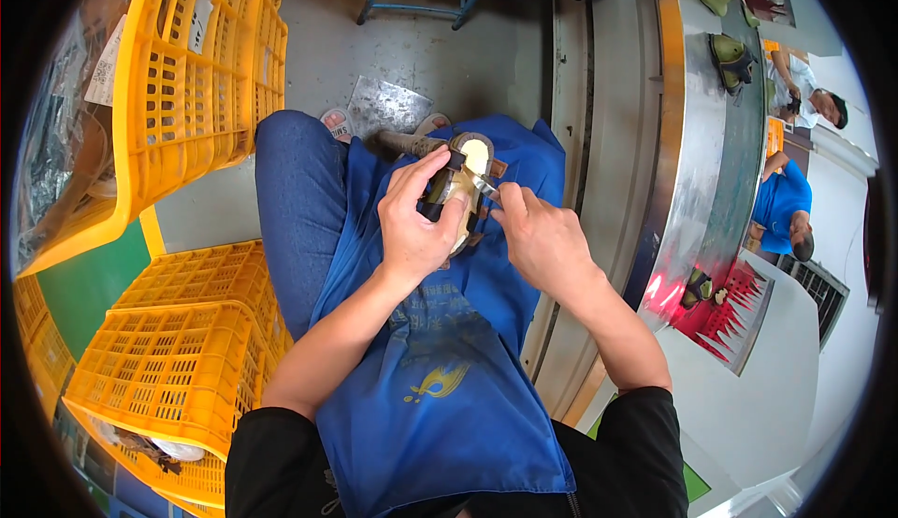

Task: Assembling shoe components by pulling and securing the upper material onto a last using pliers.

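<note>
Fingers of your left hand (416, 228) clasp the tan, cream-soled shoe (468, 181) on your lap. Your right hand (543, 237) pinches a small metal blade (485, 186) just beyond your left fingertips.

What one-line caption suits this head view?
Left hand steadies a sandal on a blue apron; right hand works it.

Blue apron (440, 368), jeans (295, 200), black sleeves (271, 453).

Both bare forearms rise from the lower edge and converge over the lap. The left hand (416, 223) curls its fingers forward in a closed grip, thumb side up, wrist slightly bent. The right hand (543, 237) sits just beside it, knuckles up, fingers pinched together toward the left fingertips
</note>
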A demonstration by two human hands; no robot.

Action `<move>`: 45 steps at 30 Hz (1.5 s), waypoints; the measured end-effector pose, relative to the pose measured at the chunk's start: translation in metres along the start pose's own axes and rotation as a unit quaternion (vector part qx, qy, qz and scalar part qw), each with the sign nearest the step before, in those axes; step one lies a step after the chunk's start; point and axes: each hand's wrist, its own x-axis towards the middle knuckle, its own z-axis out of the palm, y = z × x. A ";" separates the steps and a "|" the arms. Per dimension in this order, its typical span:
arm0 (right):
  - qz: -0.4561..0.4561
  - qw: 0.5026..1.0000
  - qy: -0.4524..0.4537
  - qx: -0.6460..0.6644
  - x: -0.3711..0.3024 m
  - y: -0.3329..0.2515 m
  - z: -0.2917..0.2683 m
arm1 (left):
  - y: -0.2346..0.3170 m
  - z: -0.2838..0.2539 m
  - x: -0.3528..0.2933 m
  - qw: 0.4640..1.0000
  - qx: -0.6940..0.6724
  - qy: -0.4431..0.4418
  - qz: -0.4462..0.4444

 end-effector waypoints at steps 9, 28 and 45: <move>0.010 1.000 -0.027 -0.003 0.003 0.001 -0.005 | 0.000 0.002 -0.001 0.999 -0.027 0.002 -0.036; -0.073 0.945 0.235 0.218 0.018 -0.010 0.007 | -0.005 0.004 -0.003 0.999 -0.009 0.000 0.047; 0.214 0.609 0.280 0.711 -0.054 0.059 0.046 | -0.020 0.029 -0.025 0.997 -0.065 -0.008 -0.032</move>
